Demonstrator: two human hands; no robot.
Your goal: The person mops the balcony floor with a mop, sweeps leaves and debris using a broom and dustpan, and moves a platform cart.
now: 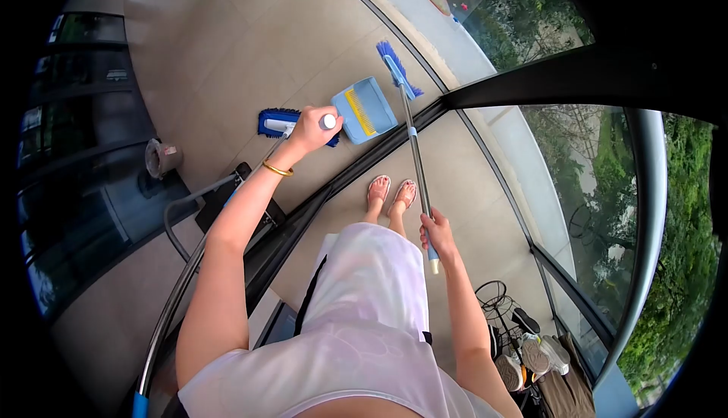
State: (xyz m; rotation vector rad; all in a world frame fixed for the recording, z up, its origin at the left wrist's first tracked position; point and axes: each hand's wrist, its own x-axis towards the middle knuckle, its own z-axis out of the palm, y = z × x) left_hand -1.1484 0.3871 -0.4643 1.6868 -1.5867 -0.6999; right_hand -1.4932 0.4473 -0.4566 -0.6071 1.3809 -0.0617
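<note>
My left hand [311,130] is closed round the upright handle of a light-blue dustpan [365,111], its pale end cap showing above my fist. A yellow comb strip runs across the pan, which is on the tiled floor. In my right hand [437,232] is the lower grip of a broom [417,156], held near the pole's end. The broom's blue bristles point away from me, near the floor just right of the dustpan. Behind my left hand is a dark-blue mop [274,123]; its metal pole runs back past my left arm, partly hidden.
A black door track [379,147] crosses the floor in front of my feet. Shoes [535,356] sit on a rack at the lower right, beside glass panels. On the left are a small bin [161,158] and a dark object with a curved metal bar [171,224].
</note>
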